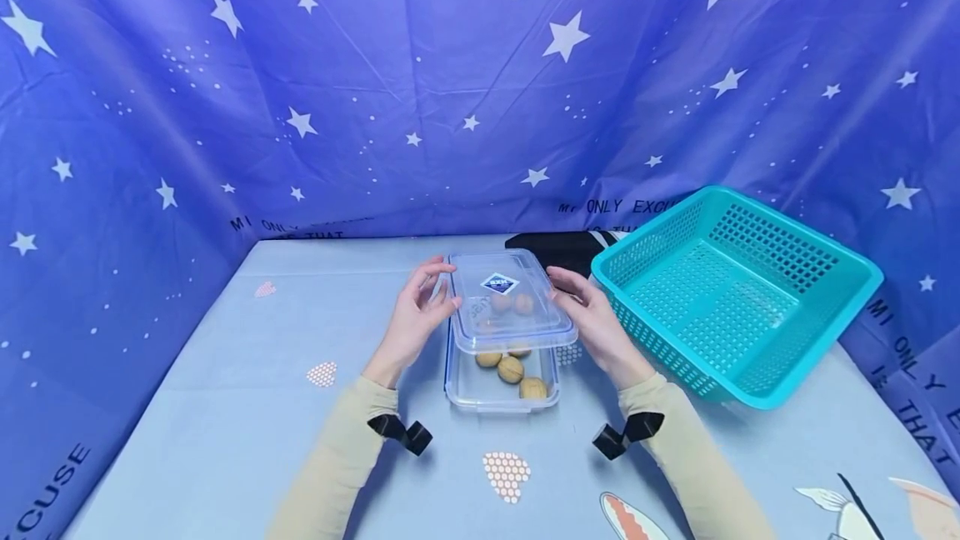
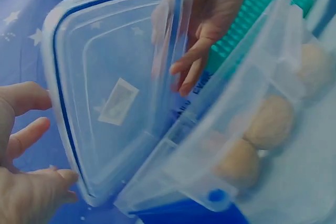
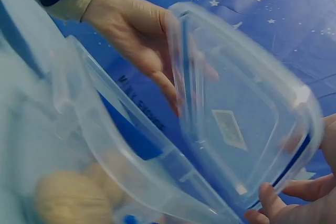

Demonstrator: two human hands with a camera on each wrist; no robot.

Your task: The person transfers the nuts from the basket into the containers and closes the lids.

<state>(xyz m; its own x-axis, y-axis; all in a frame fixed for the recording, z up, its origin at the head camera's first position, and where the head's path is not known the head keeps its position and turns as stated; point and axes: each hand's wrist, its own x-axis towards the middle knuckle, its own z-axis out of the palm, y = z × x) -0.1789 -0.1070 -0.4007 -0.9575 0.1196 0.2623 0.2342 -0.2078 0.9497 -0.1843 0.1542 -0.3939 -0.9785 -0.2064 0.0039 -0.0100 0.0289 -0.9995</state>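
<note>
Clear plastic lid (image 1: 510,298) was held above the container (image 1: 501,382), off it, near the table's (image 1: 225,407) far edge. The left hand (image 1: 415,319) gripped its left edge, the right hand (image 1: 592,319) its right edge. Walnuts (image 1: 512,369) lay inside; the teal basket (image 1: 738,290) stood rightmost.

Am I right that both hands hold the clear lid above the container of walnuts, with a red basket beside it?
Not quite: the basket is teal, not red, as the head view shows. Both the left hand and right hand do hold the clear lid above the container of walnuts.
</note>
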